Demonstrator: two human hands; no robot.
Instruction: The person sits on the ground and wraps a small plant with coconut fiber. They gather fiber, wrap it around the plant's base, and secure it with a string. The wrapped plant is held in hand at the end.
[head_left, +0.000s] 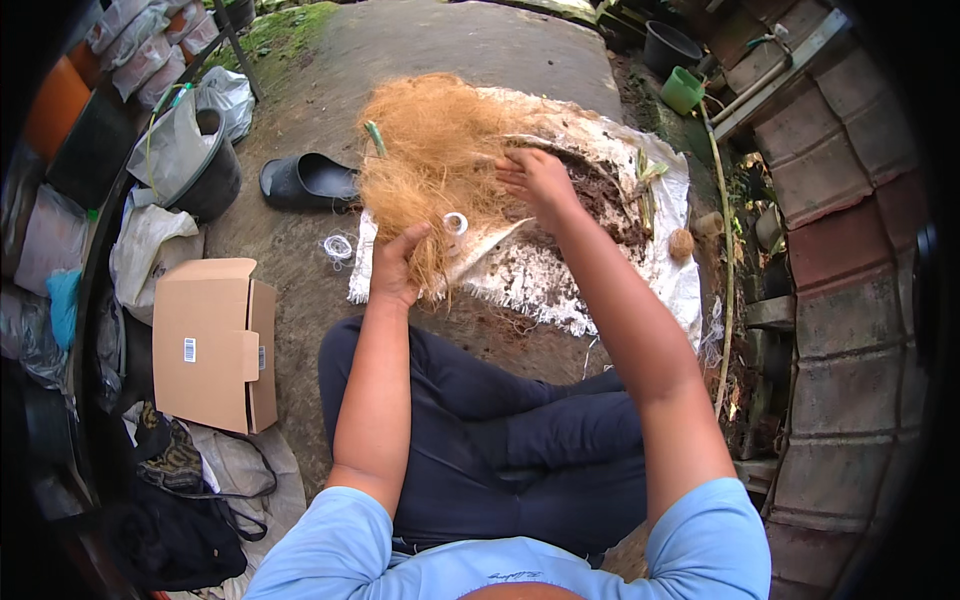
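Observation:
My left hand (397, 262) grips the near end of a large loose mass of tan coconut fibre (431, 142). My right hand (536, 180) is at the right edge of that fibre, fingers pointing left; whether strands lie between them cannot be made out. Beneath my right hand, dark brown soil (592, 180) is spread on a frayed white woven sack (517, 277). A white roll (455, 223) sits just right of my left hand, partly among the fibre. A green cutter-like handle (374, 138) pokes out of the fibre's left side.
A black slipper (307, 180) and tangled white string (337, 249) lie left of the sack. Further left stand a black bucket (210, 176) and a cardboard box (202, 345). On the right are a plant cutting (646, 187), a small fibre ball (681, 244) and a long pole (724, 262).

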